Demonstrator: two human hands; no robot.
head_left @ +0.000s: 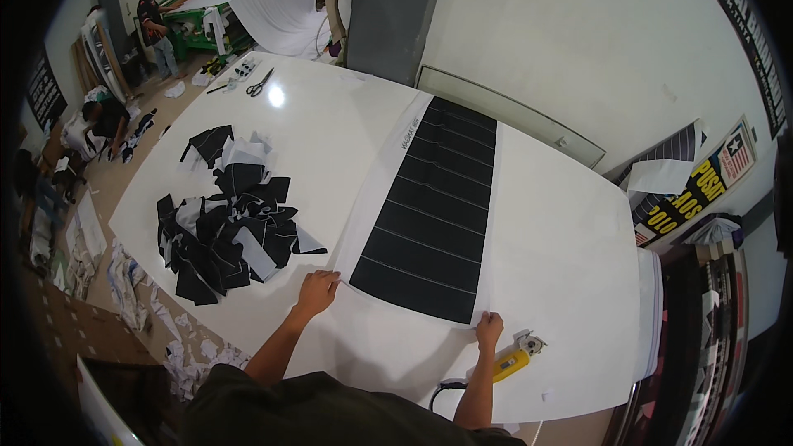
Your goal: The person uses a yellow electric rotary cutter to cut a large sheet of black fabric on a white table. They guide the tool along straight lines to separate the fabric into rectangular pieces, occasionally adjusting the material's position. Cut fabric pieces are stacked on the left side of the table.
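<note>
A long sheet (423,211) printed black with pale crosswise lines, on white backing, lies lengthwise on the white table (570,297). My left hand (318,291) pinches its near left corner; my right hand (489,329) pinches the near right corner. Just right of my right hand lies a yellow electric cutter (512,363) with a round blade housing and dark cord. A loose heap of black and white cut pieces (231,223) sits on the left of the table. Scissors (258,83) and small tools lie at the far left end.
Co-workers (153,25) are around a green machine (206,29) with white fabric and at the left on the floor, among scraps (132,281). A grey pillar (388,8) and wall stand beyond the table. Fabric rolls (694,322) are stacked at the right.
</note>
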